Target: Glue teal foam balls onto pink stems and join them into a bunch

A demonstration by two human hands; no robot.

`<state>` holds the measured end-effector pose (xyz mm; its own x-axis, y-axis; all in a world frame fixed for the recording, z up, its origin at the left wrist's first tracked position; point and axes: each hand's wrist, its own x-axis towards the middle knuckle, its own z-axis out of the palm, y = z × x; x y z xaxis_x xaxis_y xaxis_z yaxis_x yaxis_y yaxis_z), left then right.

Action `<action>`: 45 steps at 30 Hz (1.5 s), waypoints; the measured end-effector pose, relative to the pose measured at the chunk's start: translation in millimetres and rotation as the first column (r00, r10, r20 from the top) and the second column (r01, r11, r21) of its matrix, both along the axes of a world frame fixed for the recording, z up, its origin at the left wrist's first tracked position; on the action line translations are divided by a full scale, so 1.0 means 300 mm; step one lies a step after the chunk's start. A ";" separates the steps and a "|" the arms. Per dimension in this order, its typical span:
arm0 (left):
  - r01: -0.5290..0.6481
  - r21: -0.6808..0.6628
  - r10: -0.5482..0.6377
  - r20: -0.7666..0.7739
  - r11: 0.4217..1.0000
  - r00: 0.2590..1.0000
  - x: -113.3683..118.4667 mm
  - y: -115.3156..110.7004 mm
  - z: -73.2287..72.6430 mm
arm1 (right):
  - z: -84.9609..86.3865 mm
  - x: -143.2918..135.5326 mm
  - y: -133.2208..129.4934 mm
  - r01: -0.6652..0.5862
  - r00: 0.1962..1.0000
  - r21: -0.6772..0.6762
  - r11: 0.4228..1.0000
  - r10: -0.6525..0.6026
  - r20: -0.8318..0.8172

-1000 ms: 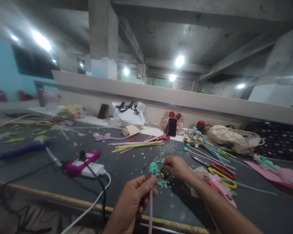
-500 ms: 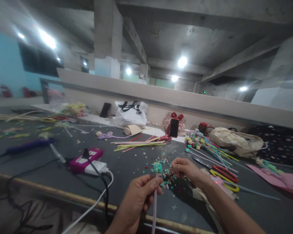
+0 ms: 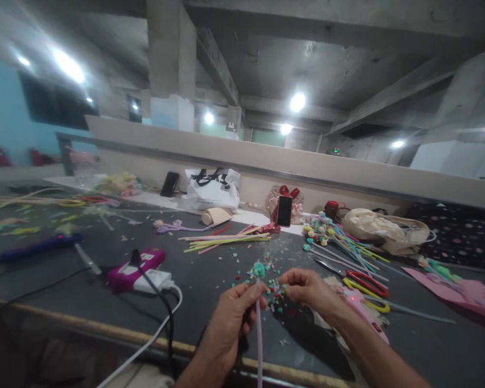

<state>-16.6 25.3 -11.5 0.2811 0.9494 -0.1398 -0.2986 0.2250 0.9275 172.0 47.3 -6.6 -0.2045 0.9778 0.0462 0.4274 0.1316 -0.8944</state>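
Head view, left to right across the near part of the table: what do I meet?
Dark purple tool → magenta block → left hand pinching a lilac stem → right hand → pink tool → pink sheet.

Mint green brightens the cluster [image 3: 258, 269], pale lilac runs down its stem [image 3: 259, 339]! Red and yellow on the scissor handles [image 3: 353, 278], and pale spots pepper that dark cloth [image 3: 461, 231]!
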 end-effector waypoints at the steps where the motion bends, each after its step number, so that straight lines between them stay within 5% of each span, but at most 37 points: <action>1: -0.011 -0.001 0.011 0.002 1.000 1.000 -0.005 0.000 0.002 | -0.004 0.000 0.001 0.004 0.999 0.024 1.000 -0.005 0.046; 10: -0.102 -0.044 0.105 0.065 0.994 0.992 -0.039 -0.014 0.043 | 0.000 -0.012 0.102 0.023 0.815 0.294 0.955 -0.188 0.548; 22: -0.121 -0.020 0.122 0.087 0.992 0.989 -0.059 -0.011 0.045 | -0.030 -0.139 0.244 -0.099 0.583 0.274 0.957 -0.167 0.795; 27: -0.088 -0.023 0.090 0.086 0.996 0.992 -0.070 -0.009 0.042 | -0.014 -0.111 0.222 -0.058 0.635 0.325 0.944 -0.216 0.741; 37: 0.051 -0.079 -0.042 0.111 0.996 0.993 -0.021 -0.013 0.011 | -0.011 0.004 0.023 -0.011 0.923 0.265 0.964 -0.092 0.375; 45: 0.121 -0.157 -0.096 0.164 0.980 0.982 0.014 -0.021 -0.014 | -0.047 0.014 -0.022 0.032 0.989 0.145 0.989 -0.053 0.142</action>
